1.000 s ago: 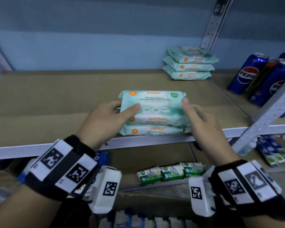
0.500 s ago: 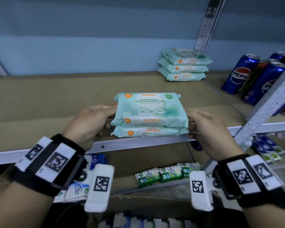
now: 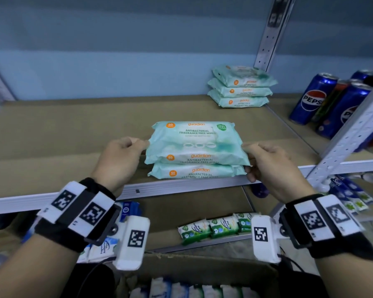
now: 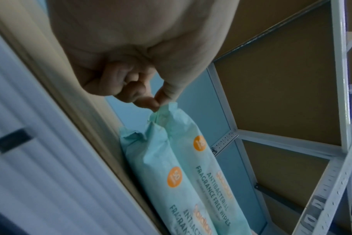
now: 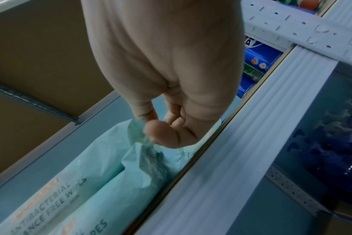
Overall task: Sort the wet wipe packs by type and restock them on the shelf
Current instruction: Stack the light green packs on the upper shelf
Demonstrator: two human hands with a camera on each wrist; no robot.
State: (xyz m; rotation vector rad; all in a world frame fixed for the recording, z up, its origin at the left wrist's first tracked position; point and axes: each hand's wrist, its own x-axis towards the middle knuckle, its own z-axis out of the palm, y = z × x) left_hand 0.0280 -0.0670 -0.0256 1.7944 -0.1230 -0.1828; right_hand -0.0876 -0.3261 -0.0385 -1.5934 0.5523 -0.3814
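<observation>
Your left hand point(image 3: 119, 160) and right hand point(image 3: 274, 166) each pinched an end of the top wipe pack point(image 3: 194, 140), stacked at the shelf point(image 3: 52, 134) front.

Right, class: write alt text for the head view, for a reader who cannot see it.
Left hand and right hand pinch the ends of the top pack of a front stack on a shelf. Another stack sits behind, beside cans.

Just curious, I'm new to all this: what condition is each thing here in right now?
Front wipe packs: stacked at shelf edge, sealed.
Back wipe packs: stacked three high by the wall.
Left hand: pinching the top pack's end flap.
Right hand: pinching the other end.
Soda cans: upright, unopened.
</observation>
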